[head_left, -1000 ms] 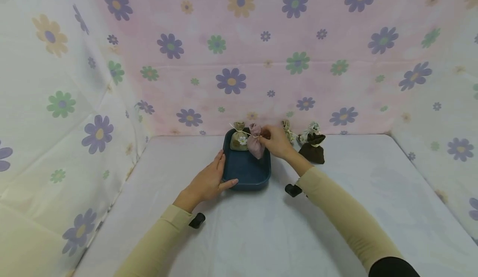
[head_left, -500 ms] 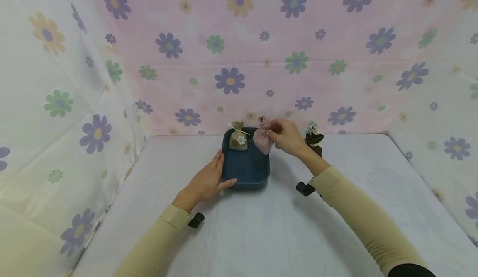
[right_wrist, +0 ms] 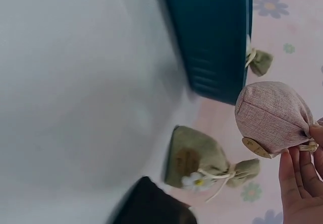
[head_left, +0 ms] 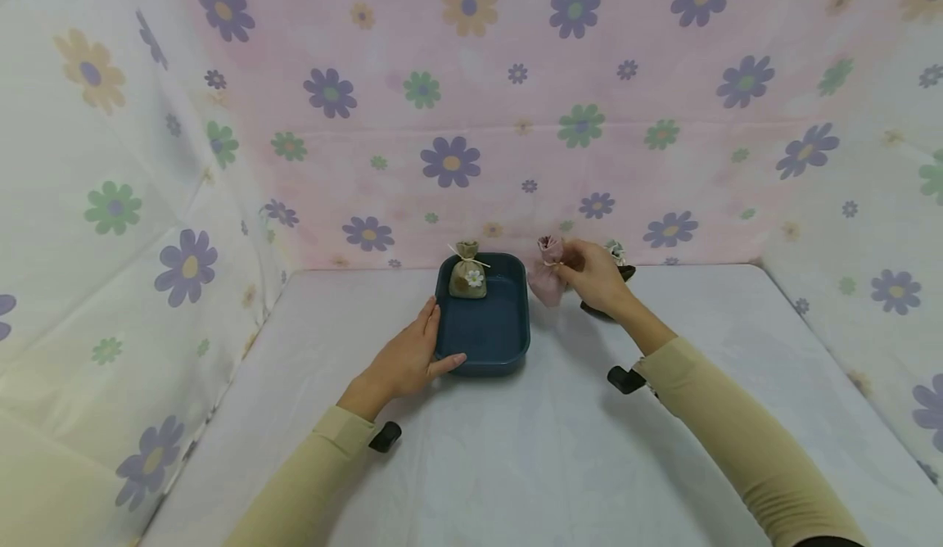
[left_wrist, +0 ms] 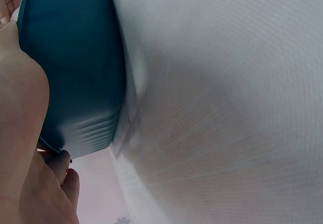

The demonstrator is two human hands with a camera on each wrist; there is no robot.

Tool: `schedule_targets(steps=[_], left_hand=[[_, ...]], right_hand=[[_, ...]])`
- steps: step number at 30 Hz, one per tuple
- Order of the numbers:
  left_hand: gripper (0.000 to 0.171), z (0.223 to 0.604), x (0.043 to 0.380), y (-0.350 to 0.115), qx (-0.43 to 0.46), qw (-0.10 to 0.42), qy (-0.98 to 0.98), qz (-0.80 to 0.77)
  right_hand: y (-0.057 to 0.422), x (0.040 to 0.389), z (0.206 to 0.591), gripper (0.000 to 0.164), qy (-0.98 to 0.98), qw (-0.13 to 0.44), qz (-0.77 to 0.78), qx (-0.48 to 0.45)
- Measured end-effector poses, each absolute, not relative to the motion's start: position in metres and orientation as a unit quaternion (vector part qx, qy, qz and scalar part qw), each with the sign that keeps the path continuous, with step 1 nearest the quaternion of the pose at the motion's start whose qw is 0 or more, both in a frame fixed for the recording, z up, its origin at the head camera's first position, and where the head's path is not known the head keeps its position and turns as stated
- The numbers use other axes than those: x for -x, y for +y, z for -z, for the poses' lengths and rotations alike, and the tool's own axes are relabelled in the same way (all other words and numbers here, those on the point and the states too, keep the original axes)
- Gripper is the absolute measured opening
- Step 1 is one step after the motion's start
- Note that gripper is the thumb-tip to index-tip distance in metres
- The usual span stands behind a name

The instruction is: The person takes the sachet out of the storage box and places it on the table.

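A dark blue rectangular dish point(head_left: 482, 338) stands on the white table. My left hand point(head_left: 405, 359) rests along its left side, fingers straight against the outer wall and thumb on the front rim. In the dish's far left corner a small green drawstring pouch point(head_left: 464, 268) with a white flower stands upright. Just off the dish's right side, my right hand point(head_left: 595, 277) pinches a pink drawstring pouch point(head_left: 545, 283) by its tied neck. The right wrist view shows its round body point(right_wrist: 272, 115) hanging from the fingertips.
Another green pouch point(right_wrist: 194, 151) with a flower stands on the table; my right hand hides it in the head view. Behind that hand, a dark brown pouch point(head_left: 598, 311) and a patterned pouch point(head_left: 615, 250) show only in part. Flowered cloth walls point(head_left: 479, 80) enclose the table.
My right hand has moved right, carrying the pink pouch from over the dish to beyond its right rim. The left hand stays on the dish.
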State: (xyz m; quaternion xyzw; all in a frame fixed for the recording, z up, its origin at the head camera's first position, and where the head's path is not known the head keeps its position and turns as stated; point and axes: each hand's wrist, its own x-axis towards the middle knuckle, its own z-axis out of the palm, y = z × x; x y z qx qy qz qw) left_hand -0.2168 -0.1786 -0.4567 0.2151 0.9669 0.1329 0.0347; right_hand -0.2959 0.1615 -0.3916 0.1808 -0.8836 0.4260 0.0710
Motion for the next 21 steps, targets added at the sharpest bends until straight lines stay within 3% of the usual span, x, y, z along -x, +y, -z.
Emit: schedule_targets(steps=[21], left_hand=[[0.106,0.456,0.216,-0.178,-0.216,0.029,0.966,-0.138]], right_hand=[[0.181,0.301,0.438,0.022,-0.893,0.065,-0.420,-0.150]])
